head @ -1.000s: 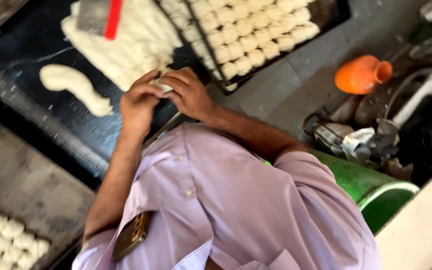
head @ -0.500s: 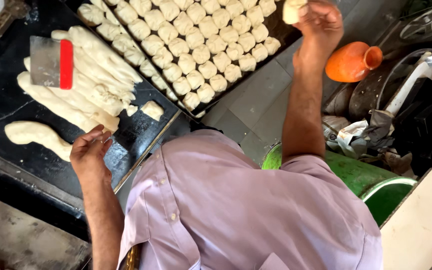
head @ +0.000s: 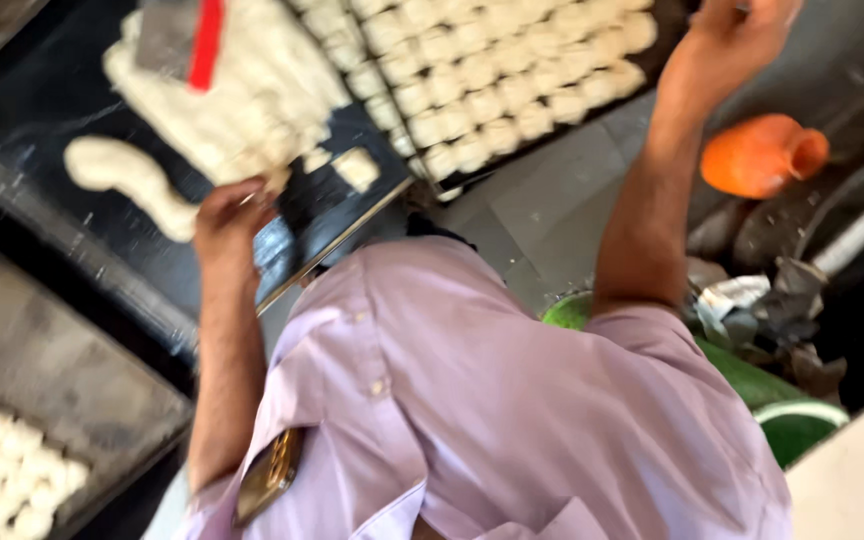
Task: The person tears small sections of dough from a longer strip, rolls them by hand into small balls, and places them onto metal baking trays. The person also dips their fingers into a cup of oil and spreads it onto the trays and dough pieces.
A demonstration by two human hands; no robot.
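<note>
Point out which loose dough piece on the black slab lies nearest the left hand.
The long curved dough roll, lying alone just left of the left hand. The small square cut piece lies farther off, to the hand's right.

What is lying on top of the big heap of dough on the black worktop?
A scraper with a red handle lies on the dough heap. What lies under the blade is covered. The left hand touches the heap's near edge.

Whole view motion-blurred. Right hand (head: 737, 30) cut by top edge, fingers and any load unseen. Left hand (head: 227, 215) fingertips smeared into dough heap (head: 252, 95). Scraper (head: 180, 40) cropped at top. Lower-left tray (head: 12, 470) pieces indistinct.
</note>
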